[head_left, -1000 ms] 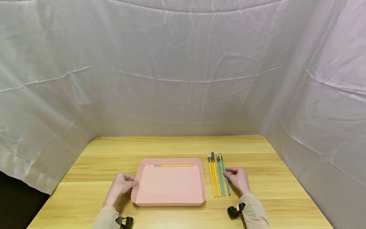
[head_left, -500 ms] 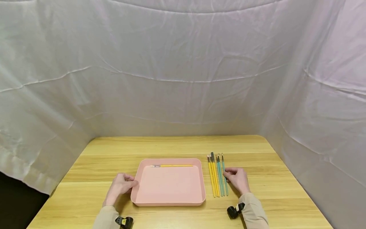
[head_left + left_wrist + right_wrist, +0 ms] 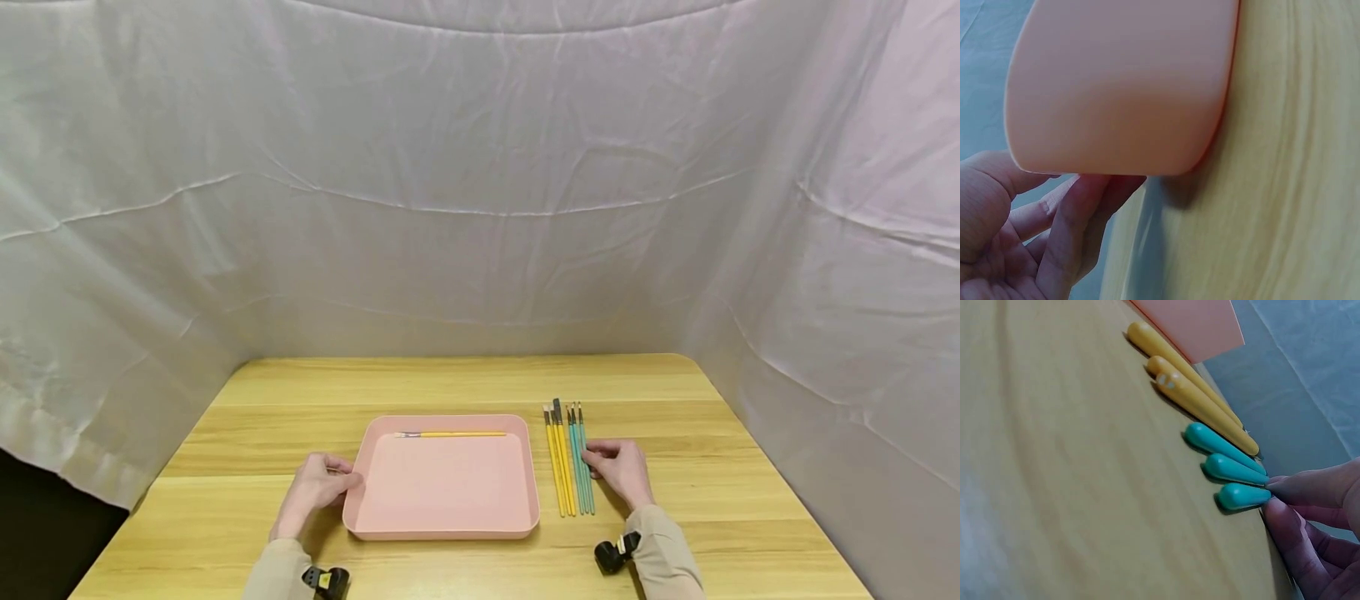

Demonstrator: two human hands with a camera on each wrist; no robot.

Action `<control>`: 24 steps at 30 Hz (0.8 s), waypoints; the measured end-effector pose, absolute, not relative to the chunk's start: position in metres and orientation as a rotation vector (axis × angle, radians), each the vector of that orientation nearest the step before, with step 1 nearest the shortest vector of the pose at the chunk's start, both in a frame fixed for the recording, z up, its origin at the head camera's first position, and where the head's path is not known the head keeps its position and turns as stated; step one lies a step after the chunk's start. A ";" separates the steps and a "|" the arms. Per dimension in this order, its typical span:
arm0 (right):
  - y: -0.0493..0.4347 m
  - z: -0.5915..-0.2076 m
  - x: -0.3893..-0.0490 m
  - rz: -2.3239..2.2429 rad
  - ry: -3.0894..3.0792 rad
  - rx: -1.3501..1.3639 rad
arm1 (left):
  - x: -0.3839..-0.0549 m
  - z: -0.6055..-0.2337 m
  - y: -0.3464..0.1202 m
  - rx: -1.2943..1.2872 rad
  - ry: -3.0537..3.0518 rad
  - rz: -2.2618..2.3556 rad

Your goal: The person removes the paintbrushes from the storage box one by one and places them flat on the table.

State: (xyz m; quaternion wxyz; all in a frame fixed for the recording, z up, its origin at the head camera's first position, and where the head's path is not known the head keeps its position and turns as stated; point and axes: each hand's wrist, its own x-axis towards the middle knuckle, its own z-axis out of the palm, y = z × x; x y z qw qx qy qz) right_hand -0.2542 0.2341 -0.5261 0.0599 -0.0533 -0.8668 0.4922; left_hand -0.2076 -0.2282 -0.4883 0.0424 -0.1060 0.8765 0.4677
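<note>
On the table's left half lies a shallow pink tray (image 3: 446, 492) with one yellow-handled paintbrush (image 3: 463, 434) across its far side. My left hand (image 3: 315, 487) grips the tray's left wall, thumb at the rim and fingers outside. Right of the tray, several paintbrushes lie side by side, bristles pointing away. Three have yellow handles (image 3: 561, 467) and three are green. At the right end of the row, my right hand (image 3: 622, 468) pinches the outermost green paintbrush (image 3: 1244, 496) between thumb and finger. Its handle end lies close to the neighbouring green handle (image 3: 1232, 467).
The wooden table (image 3: 720, 467) extends to the right of the brushes and in front of the tray. Pale grey cloth (image 3: 480, 275) hangs behind it and along both sides. A small black camera (image 3: 615, 554) sits on my right wrist.
The outermost green paintbrush has swung from slanting to nearly parallel and shifted left against the other green ones, my right hand moving slightly with it. Left hand and tray stay put.
</note>
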 end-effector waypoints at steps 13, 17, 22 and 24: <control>0.233 -0.524 -0.254 1.568 -2.546 -0.218 | -0.209 -0.486 -0.228 -0.328 2.690 1.394; 0.232 -0.522 -0.254 1.547 -2.529 -0.224 | -0.209 -0.487 -0.229 -0.325 2.690 1.397; 0.232 -0.521 -0.253 1.450 -2.553 -0.232 | -0.209 -0.487 -0.229 -0.326 2.684 1.397; 0.232 -0.521 -0.252 1.445 -2.552 -0.236 | -0.209 -0.487 -0.228 -0.327 2.681 1.400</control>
